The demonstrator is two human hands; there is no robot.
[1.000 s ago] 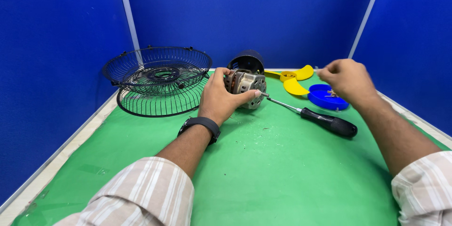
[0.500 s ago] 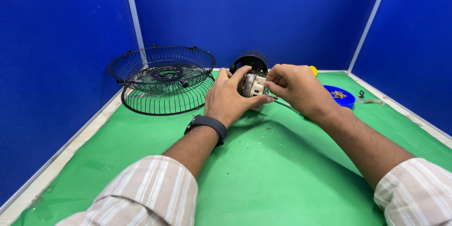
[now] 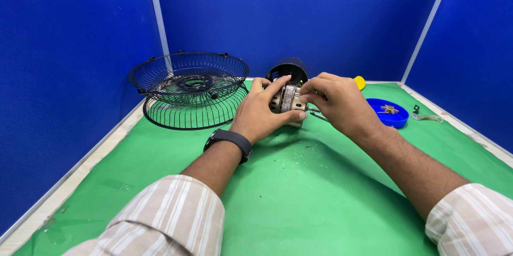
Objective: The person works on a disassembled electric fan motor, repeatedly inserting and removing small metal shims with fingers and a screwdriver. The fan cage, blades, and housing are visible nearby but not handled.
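The left hand (image 3: 263,113) is clamped around a small metal fan motor (image 3: 287,100), holding it just above the green mat (image 3: 299,192). The right hand (image 3: 336,101) meets it from the other side, fingertips pinched on the motor's end. Beyond the right hand sits a blue dish (image 3: 389,113). Behind the motor stands a black housing (image 3: 288,69); farther left of the left hand lie two black wire fan guards (image 3: 189,88).

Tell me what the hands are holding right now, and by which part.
The left hand grips the small fan motor around its body. The right hand has its fingertips on the motor's right end.
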